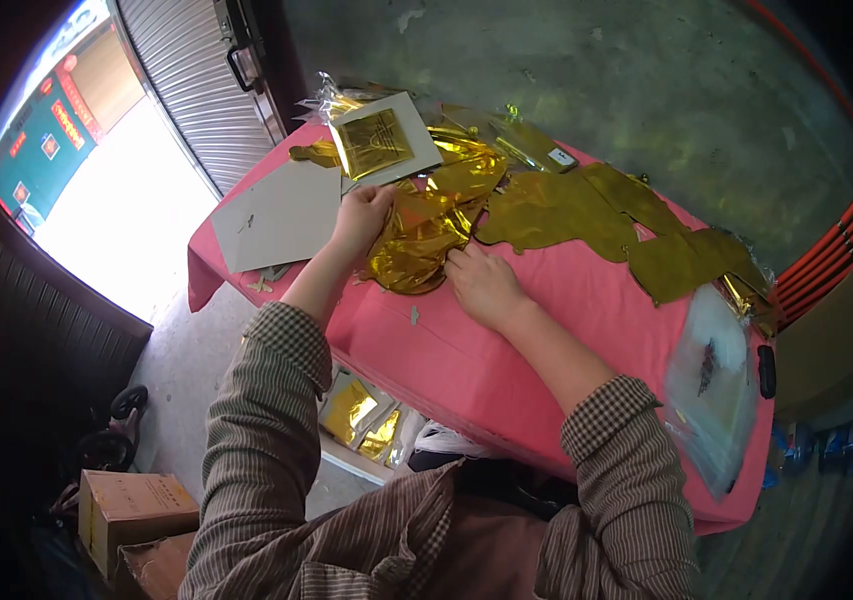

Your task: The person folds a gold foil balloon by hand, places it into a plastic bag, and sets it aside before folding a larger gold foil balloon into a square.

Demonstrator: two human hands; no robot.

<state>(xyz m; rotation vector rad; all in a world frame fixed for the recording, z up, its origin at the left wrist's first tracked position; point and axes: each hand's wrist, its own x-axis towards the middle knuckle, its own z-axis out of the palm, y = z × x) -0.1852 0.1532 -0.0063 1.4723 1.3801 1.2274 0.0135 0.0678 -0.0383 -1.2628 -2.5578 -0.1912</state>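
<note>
A crumpled gold foil balloon (424, 232), deflated, lies across the near side of the table between my hands. My left hand (364, 216) is closed on its left edge, fingers pinched together. At the lower right edge, my right hand (484, 284) pinches the foil between thumb and fingers. Just beyond my left hand is a grey card (420, 130) with a folded gold foil square (374, 143) on it. A larger grey sheet (281, 218) lies to the left of that hand. Flat gold foil pieces (556, 212) spread out to the right.
A pink cloth (566, 330) covers the table. Clear plastic bags (714, 385) lie at its right end, near a black object (766, 372). A phone-like device (560, 158) rests at the far edge. Below are packed gold foil squares (351, 408); cardboard boxes (136, 505) stand lower left.
</note>
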